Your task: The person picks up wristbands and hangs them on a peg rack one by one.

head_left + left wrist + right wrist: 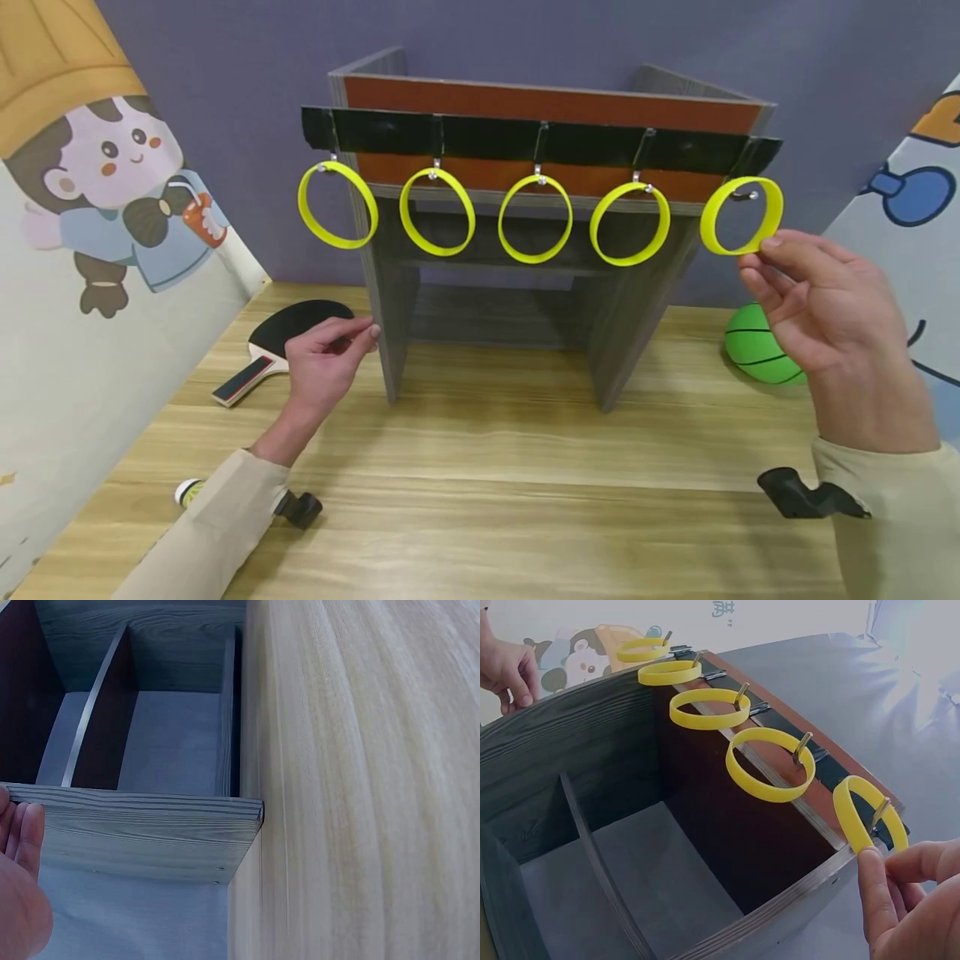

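Five hooks on a black strip each carry a yellow ring; the rightmost ring is around its hook, its lower edge pinched between the thumb and fingers of my right hand. In the right wrist view this ring tilts over the metal hook. The neighbouring ring hangs freely, as does the leftmost ring. My left hand is at the grey shelf's left side panel, fingers loosely bent, fingertips right at its front edge. Nothing shows in that hand.
A black table-tennis bat lies left of the shelf on the wooden table. The green ball sits to the right, partly behind my right hand. A white-capped container is partly hidden by my left sleeve.
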The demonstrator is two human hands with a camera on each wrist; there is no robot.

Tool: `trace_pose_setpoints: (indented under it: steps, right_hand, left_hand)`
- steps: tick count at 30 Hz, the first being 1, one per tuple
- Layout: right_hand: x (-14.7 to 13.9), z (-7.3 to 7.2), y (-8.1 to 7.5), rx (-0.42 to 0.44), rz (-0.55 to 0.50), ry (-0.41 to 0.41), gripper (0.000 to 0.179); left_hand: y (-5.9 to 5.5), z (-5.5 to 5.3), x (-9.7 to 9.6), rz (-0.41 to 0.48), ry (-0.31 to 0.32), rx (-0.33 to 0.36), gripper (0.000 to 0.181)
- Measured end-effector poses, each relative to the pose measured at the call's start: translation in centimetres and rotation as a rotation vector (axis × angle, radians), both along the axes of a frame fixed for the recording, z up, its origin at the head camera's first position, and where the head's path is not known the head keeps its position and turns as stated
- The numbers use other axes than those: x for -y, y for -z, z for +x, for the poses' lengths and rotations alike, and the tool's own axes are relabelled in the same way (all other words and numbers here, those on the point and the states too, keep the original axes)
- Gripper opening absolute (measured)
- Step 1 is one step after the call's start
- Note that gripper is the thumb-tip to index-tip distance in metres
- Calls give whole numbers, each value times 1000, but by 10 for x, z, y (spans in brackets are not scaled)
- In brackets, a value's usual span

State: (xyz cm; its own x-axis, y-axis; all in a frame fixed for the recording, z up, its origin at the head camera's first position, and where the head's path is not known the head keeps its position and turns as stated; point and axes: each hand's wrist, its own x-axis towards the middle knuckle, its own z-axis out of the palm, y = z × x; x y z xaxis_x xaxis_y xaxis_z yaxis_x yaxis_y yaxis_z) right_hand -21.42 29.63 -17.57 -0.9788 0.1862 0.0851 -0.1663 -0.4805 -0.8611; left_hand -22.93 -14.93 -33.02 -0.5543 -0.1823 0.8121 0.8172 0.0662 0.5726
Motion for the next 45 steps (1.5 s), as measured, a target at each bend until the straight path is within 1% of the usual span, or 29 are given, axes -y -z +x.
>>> trace_pose_setpoints:
  steps: [8,12,18,21,24,27,30,36,40,45]
  right_hand:
    - [-1,-2,3,14,-19,-4,19]
    - [1,-2,6,15,-17,-18,17]
    - [1,-1,8,44,-37,-36,19]
    - [2,0,9,52,-25,-41,20]
    - [2,1,11,54,-24,-49,20]
    - [4,1,13,49,-27,-60,19]
    - [6,1,14,50,-22,-70,19]
    - [8,1,17,65,18,-65,19]
    - [9,2,20,78,37,-59,19]
    - [10,2,22,90,42,-76,18]
  left_hand:
    - [16,-14,7,-7,-21,3,15]
    - [18,-16,8,-4,-14,2,14]
    - [18,-15,8,-8,-20,7,16]
    - [16,-14,8,-17,-30,12,16]
    - [10,-9,6,-20,-33,7,15]
    - [3,-3,3,-10,-20,-6,14]
    - [-2,1,2,-4,-13,-14,15]
    - [-3,2,2,-14,-14,-5,19]
    - [-2,2,3,-18,-22,-2,18]
    - [-2,3,4,-21,-31,-1,15]
